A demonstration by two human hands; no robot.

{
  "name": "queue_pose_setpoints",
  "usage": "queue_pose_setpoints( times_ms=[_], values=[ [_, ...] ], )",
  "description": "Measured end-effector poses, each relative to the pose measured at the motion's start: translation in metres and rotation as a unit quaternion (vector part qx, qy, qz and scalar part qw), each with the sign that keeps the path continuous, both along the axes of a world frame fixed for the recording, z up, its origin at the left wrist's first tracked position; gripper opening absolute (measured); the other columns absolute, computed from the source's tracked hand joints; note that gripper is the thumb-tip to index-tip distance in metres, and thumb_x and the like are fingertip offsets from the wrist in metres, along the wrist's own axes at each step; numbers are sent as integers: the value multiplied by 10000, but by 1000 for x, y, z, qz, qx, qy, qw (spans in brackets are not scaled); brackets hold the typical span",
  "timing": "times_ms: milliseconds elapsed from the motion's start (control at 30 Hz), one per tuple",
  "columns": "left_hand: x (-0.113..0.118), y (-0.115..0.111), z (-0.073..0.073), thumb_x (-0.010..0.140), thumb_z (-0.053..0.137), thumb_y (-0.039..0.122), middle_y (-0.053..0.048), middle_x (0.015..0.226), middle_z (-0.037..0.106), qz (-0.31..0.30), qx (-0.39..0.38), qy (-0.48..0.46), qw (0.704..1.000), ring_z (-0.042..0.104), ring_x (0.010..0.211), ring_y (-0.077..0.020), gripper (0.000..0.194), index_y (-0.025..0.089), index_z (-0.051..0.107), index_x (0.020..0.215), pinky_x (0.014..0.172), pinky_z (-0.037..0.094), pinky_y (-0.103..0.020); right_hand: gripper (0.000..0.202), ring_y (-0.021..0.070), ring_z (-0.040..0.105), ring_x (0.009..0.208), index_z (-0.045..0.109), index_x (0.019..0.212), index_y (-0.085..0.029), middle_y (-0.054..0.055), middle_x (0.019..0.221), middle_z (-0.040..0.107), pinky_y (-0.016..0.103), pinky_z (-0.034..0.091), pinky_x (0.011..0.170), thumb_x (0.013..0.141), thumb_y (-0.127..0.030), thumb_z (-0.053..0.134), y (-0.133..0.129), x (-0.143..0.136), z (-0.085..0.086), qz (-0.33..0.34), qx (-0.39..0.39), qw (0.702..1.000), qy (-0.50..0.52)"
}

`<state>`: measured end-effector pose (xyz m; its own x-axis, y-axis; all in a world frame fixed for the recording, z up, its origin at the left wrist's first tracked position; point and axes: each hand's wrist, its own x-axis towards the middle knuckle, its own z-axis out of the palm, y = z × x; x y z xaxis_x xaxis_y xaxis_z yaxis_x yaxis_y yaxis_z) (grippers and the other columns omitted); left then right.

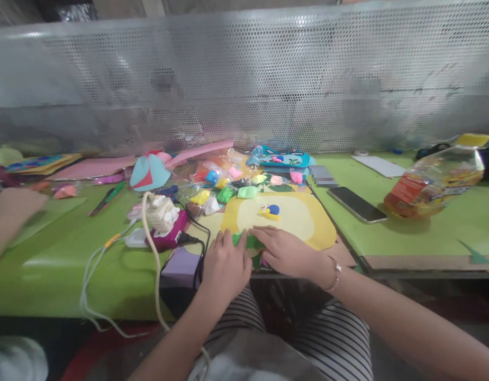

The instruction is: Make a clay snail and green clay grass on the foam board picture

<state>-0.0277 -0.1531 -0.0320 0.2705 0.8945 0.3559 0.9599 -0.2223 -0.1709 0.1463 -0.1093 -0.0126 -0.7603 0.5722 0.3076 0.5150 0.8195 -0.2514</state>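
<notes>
On the yellow foam sheet (326,222) with its pale cream centre lies a small clay snail (273,210), blue above and yellow below. Along the near edge of that sheet is a flattened green clay piece (253,241), partly hidden by my fingers. My left hand (227,260) rests on its left end with fingers stretched out. From the right, my right hand (286,248) lays its extended fingers on the same green piece. Neither hand visibly grips anything. Small bags of coloured clay, including a dark green one (225,194), lie behind the sheet.
A purple power socket (169,230) with plugs and cables (156,275) stands at the left. To the right lie a phone (356,204) and a leaning bottle (431,182) of amber liquid. A perforated metal panel (244,79) closes off the back.
</notes>
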Motion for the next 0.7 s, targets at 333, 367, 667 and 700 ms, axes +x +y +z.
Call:
queue_pose_setpoints(
  times_ms=[333,367,667,700],
  values=[
    [5,0,1,852,413,252,-198,1258,539,5,-2,-18,1000,518,1149,-348,498,152,482,1334,923,432,-466,435,284,545,1132,488,1225,-54,206,1203,589,466,469,949,806,-79,377,3,0,-2,-28,24,999,39],
    [6,0,0,853,411,251,-196,1293,526,6,1,-25,1000,509,1168,-348,507,144,468,1345,940,423,-473,457,293,524,1169,462,1255,-26,228,1241,564,472,458,967,810,-85,378,4,-1,-2,-25,31,998,38],
    [0,0,-10,895,339,310,-164,1384,483,-4,-1,-73,997,423,1298,-296,519,28,495,1302,1042,377,-446,526,304,503,1217,432,1306,30,260,1266,550,456,422,1022,806,-136,424,-1,1,-4,2,64,997,-49],
    [0,0,-10,894,342,316,-171,1379,487,-2,-2,-74,997,434,1290,-297,525,20,495,1301,1040,380,-441,530,307,499,1223,425,1311,34,265,1268,548,460,421,1023,812,-143,423,-3,1,-2,1,67,996,-55]
  ],
)
